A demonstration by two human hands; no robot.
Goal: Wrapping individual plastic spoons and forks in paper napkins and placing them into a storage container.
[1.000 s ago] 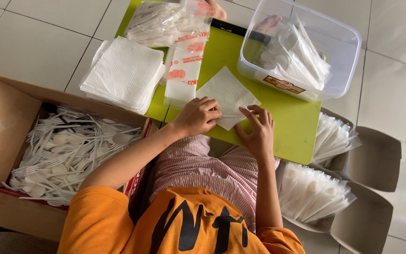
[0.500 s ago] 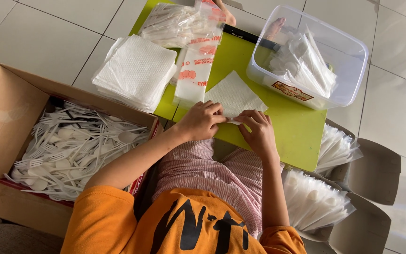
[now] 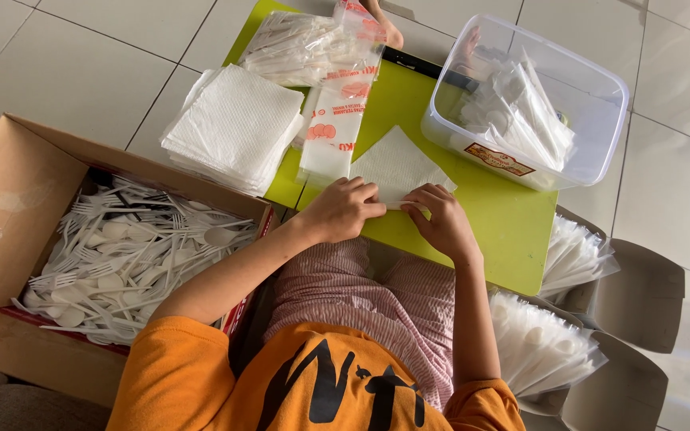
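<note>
1. A white paper napkin (image 3: 397,168) is seen lying on the green board (image 3: 513,231), pressed at its near edge by both hands.
2. The left hand (image 3: 343,209) is laid on the napkin's near left part, fingers curled down onto the paper; the right hand (image 3: 439,219) is pinched on the near edge. Neither grip is clamped around anything else.
3. The napkin appears folded to a partial, angled shape; folding is judged begun but not finished.
4. A stack of unfolded napkins (image 3: 233,128) is noted at the left of the board.
5. Loose white plastic cutlery fills a cardboard box (image 3: 9,175).
6. Wrapped packs are seen in the clear tub (image 3: 521,112) and in grey trays (image 3: 632,287).
</note>
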